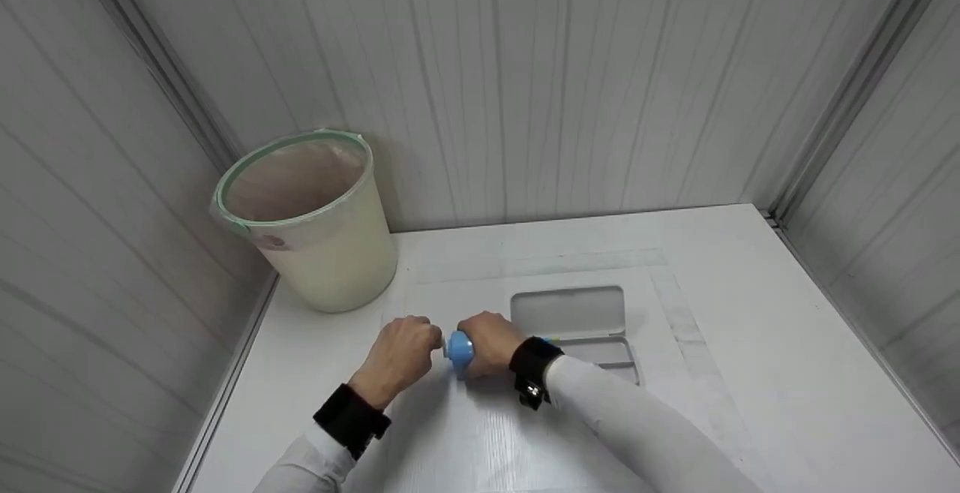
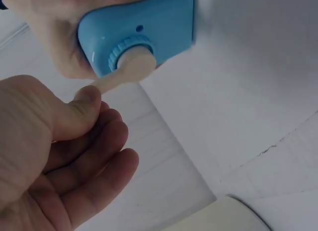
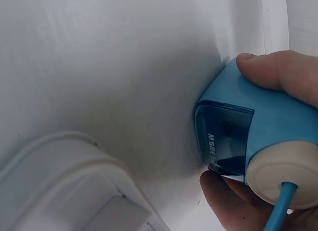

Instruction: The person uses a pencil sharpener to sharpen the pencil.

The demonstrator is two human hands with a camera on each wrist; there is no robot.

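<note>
A light-blue crank pencil sharpener [image 1: 460, 352] stands on the white table between the two hands. My right hand [image 1: 491, 341] grips its body, with the thumb on one side and fingers on the other in the right wrist view. A blue pencil [image 3: 282, 206] sticks out of the sharpener's round cream-coloured front, beside a dark see-through shavings window [image 3: 226, 136]. On the opposite face is a cream crank handle [image 2: 134, 64]. My left hand [image 1: 401, 354] pinches the crank's end between thumb and index finger, the other fingers loosely curled. The pencil's tip is hidden inside.
An opened grey pencil case [image 1: 568, 309] lies just right of the right hand, partly covered by that forearm. At the back left stands a cream bucket [image 1: 341, 253] with a green rim and clear liner. Grey panel walls [image 1: 525, 88] enclose the table.
</note>
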